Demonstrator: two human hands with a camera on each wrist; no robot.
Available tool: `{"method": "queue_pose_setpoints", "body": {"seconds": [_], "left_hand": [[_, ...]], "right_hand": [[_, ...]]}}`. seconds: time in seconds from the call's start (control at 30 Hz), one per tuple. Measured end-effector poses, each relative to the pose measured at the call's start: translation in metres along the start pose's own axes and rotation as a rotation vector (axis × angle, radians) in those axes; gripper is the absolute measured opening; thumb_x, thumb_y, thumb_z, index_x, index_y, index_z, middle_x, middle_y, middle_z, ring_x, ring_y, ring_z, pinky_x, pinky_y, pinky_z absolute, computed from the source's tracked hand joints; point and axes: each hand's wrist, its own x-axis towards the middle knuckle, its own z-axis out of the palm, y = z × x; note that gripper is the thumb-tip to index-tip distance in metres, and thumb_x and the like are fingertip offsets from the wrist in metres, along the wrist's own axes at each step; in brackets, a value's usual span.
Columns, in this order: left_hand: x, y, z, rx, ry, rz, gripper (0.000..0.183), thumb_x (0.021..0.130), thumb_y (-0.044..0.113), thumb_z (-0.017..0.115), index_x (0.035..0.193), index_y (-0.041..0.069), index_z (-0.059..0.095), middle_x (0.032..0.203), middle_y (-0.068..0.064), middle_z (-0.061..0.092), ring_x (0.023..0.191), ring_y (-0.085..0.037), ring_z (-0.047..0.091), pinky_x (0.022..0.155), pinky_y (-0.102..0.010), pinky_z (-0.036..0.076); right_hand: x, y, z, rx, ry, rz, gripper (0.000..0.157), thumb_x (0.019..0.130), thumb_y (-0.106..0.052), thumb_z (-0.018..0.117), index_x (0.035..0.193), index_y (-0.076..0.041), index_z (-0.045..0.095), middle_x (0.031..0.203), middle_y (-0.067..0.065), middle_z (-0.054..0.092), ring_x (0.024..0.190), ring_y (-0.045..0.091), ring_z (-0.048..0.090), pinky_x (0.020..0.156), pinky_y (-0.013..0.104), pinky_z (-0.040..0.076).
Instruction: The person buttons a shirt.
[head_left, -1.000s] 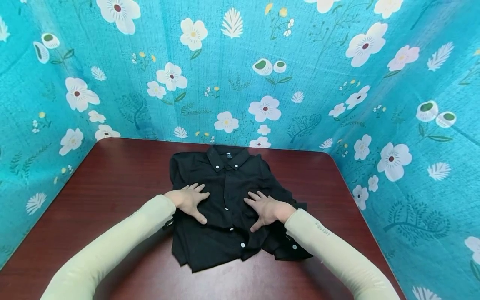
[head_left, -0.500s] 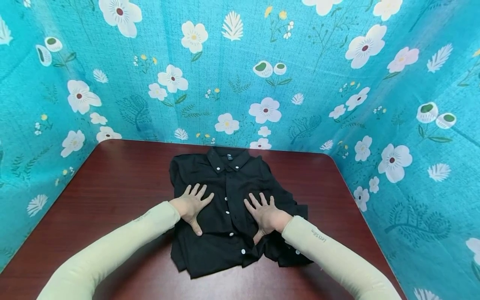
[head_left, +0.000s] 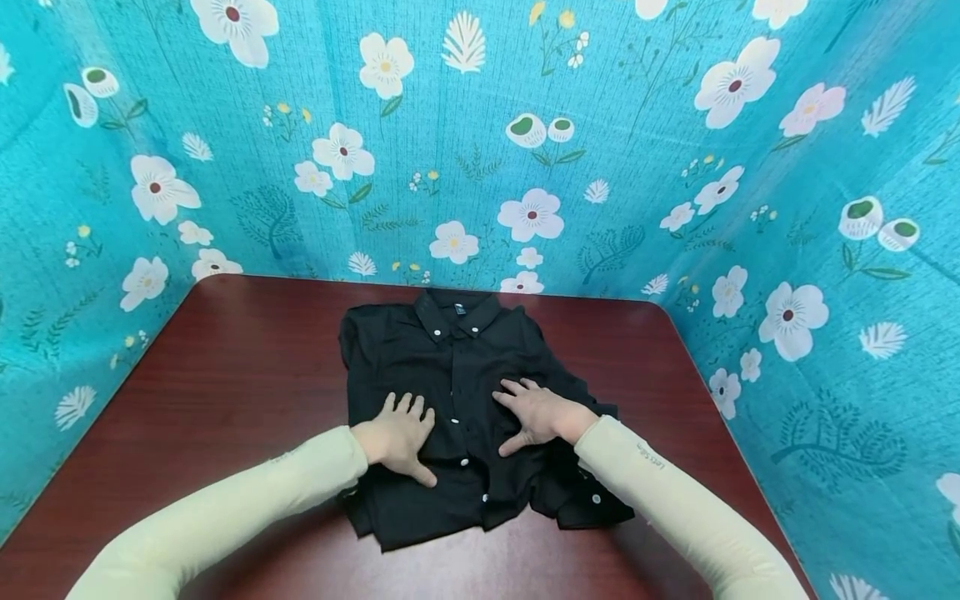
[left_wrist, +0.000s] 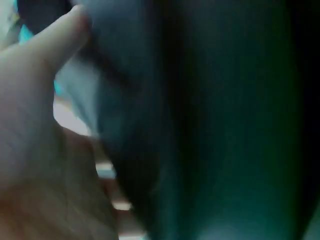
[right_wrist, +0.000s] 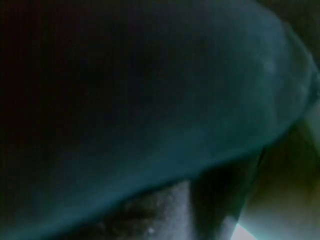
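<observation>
A black button-up shirt [head_left: 420, 367] lies on the table in the head view, its collar [head_left: 459, 315] toward the far edge and white buttons down the middle. The lower part looks folded under, and a sleeve end with a button [head_left: 596, 499] sticks out at the near right. On the shirt's left half rests my left hand [head_left: 397, 437], fingers spread. My right hand [head_left: 538, 414] lies on the right half, fingers extended, thumb apart. In the left wrist view, my blurred left hand [left_wrist: 35, 100] is beside dark cloth. Dark cloth [right_wrist: 150, 110] fills most of the right wrist view.
The dark red-brown table [head_left: 247, 358] extends to both sides of the shirt. A turquoise floral curtain [head_left: 450, 125] hangs along its far edge and both sides. Pale sleeves [head_left: 247, 492] cover both forearms.
My left hand has slid down the shirt toward the near edge and slightly right. The right hand has shifted only slightly. The shirt stays in nearly the same place.
</observation>
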Motion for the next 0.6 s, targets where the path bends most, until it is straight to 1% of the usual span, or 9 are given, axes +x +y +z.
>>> {"method": "queue_pose_setpoints", "body": {"seconds": [0.07, 0.13, 0.27, 0.37, 0.43, 0.53, 0.6], "left_hand": [[0.001, 0.007, 0.005, 0.044, -0.018, -0.037, 0.118, 0.061, 0.077, 0.066, 0.148, 0.006, 0.028, 0.152, -0.021, 0.02, 0.139, -0.04, 0.016, 0.108, -0.058, 0.013], [0.003, 0.012, 0.008, 0.108, -0.037, -0.067, 0.126, 0.054, 0.079, 0.068, 0.15, 0.01, 0.022, 0.154, -0.019, 0.015, 0.14, -0.038, 0.013, 0.108, -0.057, 0.012], [0.005, 0.015, 0.014, 0.193, -0.075, -0.086, 0.137, 0.046, 0.083, 0.068, 0.152, 0.015, 0.014, 0.156, -0.016, 0.008, 0.142, -0.036, 0.007, 0.108, -0.057, 0.01], [0.004, 0.016, 0.018, 0.22, -0.085, -0.084, 0.14, 0.043, 0.084, 0.067, 0.152, 0.016, 0.011, 0.156, -0.014, 0.005, 0.142, -0.035, 0.005, 0.108, -0.058, 0.01], [0.004, 0.017, 0.019, 0.231, -0.089, -0.085, 0.141, 0.042, 0.085, 0.067, 0.152, 0.018, 0.009, 0.157, -0.014, 0.003, 0.142, -0.035, 0.003, 0.108, -0.058, 0.009], [0.002, 0.018, 0.02, 0.246, -0.099, -0.081, 0.141, 0.042, 0.086, 0.066, 0.152, 0.02, 0.007, 0.157, -0.013, 0.001, 0.142, -0.034, 0.002, 0.108, -0.058, 0.009], [0.002, 0.018, 0.021, 0.236, -0.101, -0.069, 0.139, 0.044, 0.086, 0.065, 0.153, 0.021, 0.007, 0.157, -0.012, 0.001, 0.142, -0.033, 0.002, 0.108, -0.058, 0.01]], "right_hand": [[0.001, 0.002, 0.001, 0.02, -0.011, 0.018, 0.102, 0.072, -0.07, 0.063, 0.15, -0.017, 0.026, 0.156, 0.009, 0.015, 0.139, 0.039, 0.017, 0.106, 0.052, 0.025], [0.002, 0.004, 0.002, 0.031, -0.032, 0.039, 0.107, 0.07, -0.071, 0.064, 0.152, -0.018, 0.02, 0.157, 0.008, 0.01, 0.14, 0.039, 0.011, 0.107, 0.054, 0.022], [0.003, 0.005, 0.005, -0.013, -0.089, 0.067, 0.124, 0.06, -0.076, 0.068, 0.153, -0.02, 0.007, 0.158, 0.006, -0.002, 0.141, 0.039, 0.001, 0.107, 0.059, 0.016], [0.004, 0.004, 0.008, -0.07, -0.103, 0.078, 0.132, 0.054, -0.079, 0.068, 0.153, -0.021, 0.002, 0.158, 0.006, -0.005, 0.141, 0.04, -0.001, 0.106, 0.06, 0.015], [0.005, 0.004, 0.009, -0.102, -0.102, 0.087, 0.135, 0.052, -0.081, 0.067, 0.153, -0.021, 0.001, 0.158, 0.006, -0.006, 0.141, 0.04, -0.001, 0.106, 0.061, 0.016], [0.005, 0.004, 0.01, -0.128, -0.099, 0.096, 0.136, 0.051, -0.082, 0.067, 0.153, -0.021, 0.0, 0.158, 0.006, -0.006, 0.141, 0.04, -0.001, 0.106, 0.06, 0.017], [0.004, 0.004, 0.011, -0.115, -0.103, 0.095, 0.135, 0.052, -0.081, 0.067, 0.153, -0.021, 0.001, 0.158, 0.006, -0.006, 0.141, 0.04, -0.001, 0.106, 0.06, 0.016]]}}
